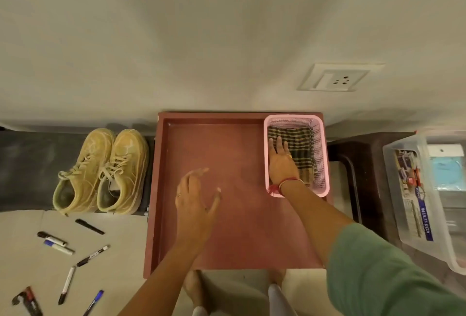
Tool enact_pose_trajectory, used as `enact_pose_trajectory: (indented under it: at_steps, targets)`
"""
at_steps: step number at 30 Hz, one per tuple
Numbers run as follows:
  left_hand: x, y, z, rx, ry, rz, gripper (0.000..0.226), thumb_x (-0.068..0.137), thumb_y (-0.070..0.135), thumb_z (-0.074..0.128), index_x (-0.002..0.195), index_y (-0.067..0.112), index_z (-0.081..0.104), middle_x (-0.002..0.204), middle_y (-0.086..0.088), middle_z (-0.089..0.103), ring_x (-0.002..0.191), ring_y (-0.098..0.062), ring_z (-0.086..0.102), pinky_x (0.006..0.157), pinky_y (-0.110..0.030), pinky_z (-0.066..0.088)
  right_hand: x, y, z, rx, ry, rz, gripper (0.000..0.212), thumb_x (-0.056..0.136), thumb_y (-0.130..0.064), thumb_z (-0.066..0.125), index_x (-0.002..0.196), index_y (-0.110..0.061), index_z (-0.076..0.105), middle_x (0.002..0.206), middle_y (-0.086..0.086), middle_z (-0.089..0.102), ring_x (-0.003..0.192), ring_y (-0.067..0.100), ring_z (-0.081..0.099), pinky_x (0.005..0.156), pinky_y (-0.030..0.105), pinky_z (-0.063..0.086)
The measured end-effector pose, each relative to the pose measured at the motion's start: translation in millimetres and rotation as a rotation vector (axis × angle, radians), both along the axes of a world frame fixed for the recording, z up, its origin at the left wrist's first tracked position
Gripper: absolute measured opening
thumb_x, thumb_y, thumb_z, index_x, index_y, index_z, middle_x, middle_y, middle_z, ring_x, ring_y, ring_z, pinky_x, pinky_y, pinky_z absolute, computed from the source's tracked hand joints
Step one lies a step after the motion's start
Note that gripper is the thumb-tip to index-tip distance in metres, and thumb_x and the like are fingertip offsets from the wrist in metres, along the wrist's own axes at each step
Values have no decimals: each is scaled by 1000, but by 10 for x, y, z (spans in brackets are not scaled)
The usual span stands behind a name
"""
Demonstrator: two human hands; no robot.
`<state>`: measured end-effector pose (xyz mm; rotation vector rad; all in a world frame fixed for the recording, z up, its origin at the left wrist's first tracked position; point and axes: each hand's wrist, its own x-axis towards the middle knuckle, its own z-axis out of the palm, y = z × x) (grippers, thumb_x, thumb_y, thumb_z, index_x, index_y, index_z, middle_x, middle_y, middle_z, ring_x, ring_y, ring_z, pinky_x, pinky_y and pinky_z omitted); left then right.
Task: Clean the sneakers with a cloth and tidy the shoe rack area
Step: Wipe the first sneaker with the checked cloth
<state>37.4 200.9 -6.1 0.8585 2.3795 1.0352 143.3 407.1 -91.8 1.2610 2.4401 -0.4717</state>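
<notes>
A pair of yellowish sneakers [100, 172] stands side by side on a dark low ledge at the left, toes to the wall. A checked cloth [301, 146] lies folded in a pink plastic basket [321, 154] at the back right corner of a reddish-brown tray-like top [214, 144]. My right hand [281, 162] lies flat on the cloth inside the basket, fingers straight. Over the middle of the reddish top hovers my left hand [196, 194], fingers loosely spread and holding nothing.
Several marker pens [65, 247] lie scattered on the tiled floor at the lower left. A dark brown stool [353, 154] stands to the right, with a clear plastic storage box [428, 189] beside it. A wall socket [335, 78] sits above. My feet show below the tray.
</notes>
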Motion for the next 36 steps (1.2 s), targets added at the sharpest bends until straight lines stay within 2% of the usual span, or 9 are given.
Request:
enact_pose_trajectory:
  at_steps: [6, 11, 13, 17, 20, 24, 29, 33, 36]
  targets:
    - [-198, -198, 115, 42, -40, 68, 43, 83, 45, 51, 124, 35, 43, 126, 7, 44, 118, -12, 43, 97, -56, 42, 96, 182, 226, -106, 157, -115, 73, 78, 8, 52, 144, -17, 32, 151, 15, 26, 133, 32, 36, 108, 40, 34]
    - [-357, -348, 432, 80, 6, 80, 47, 88, 27, 63, 129, 29, 40, 127, 7, 38, 120, -10, 39, 100, -49, 41, 178, -12, 953, -147, 819, -553, 50, 86, 12, 42, 126, -15, 56, 119, 8, 63, 97, 10, 62, 89, 25, 47]
    - [-448, -463, 539, 81, 4, 135, 54, 87, 28, 61, 135, 22, 37, 134, -1, 36, 125, -15, 36, 103, -48, 38, 193, -192, 1401, -303, 1120, -695, 51, 85, 19, 41, 127, -7, 52, 108, -2, 67, 94, -1, 62, 82, 18, 49]
    - [-753, -788, 683, 93, 99, 138, 56, 87, 18, 65, 136, 12, 38, 134, -11, 38, 124, -10, 32, 102, -43, 37, 145, -693, 2065, -746, 1534, -964, 46, 85, 20, 36, 112, -14, 51, 94, -8, 73, 89, 7, 67, 73, 25, 56]
    - [-1035, -1096, 593, 25, 164, 56, 65, 80, 32, 63, 136, 10, 37, 134, -11, 39, 124, -10, 32, 100, -39, 35, 18, -1083, 2148, -856, 1534, -1070, 49, 87, 16, 33, 105, -22, 59, 99, 1, 71, 88, 14, 68, 71, 32, 58]
    - [-1411, -1668, 114, -236, 258, -159, 88, 73, 53, 64, 143, 15, 28, 145, -11, 35, 134, -27, 34, 100, -46, 36, -238, -1548, 1932, -625, 1341, -950, 45, 86, 18, 34, 99, -20, 55, 89, 2, 66, 64, 6, 61, 55, 22, 50]
    - [-1766, -2194, -605, -554, 455, -389, 132, 48, 59, 86, 151, 19, 15, 157, -10, 19, 144, -34, 17, 111, -58, 22, -481, -1824, 1417, -549, 1299, -882, 41, 89, 10, 39, 104, -16, 67, 109, -1, 66, 96, 10, 63, 79, 23, 53]
    - [-1851, -2209, -1154, -519, 648, -487, 153, 39, 62, 87, 154, 21, -5, 161, -2, -8, 148, -28, -4, 112, -62, 14, -617, -1984, 987, -481, 1358, -869, 24, 82, -20, 64, 105, -21, 68, 100, -6, 70, 94, 11, 65, 78, 24, 53]
    - [-1793, -2106, -1441, -372, 744, -356, 151, 38, 54, 91, 153, 22, -1, 160, -10, 3, 146, -34, 5, 111, -64, 15, -663, -2167, 642, -465, 1397, -827, 27, 75, -15, 72, 101, -22, 69, 93, -14, 71, 87, 6, 66, 71, 17, 53]
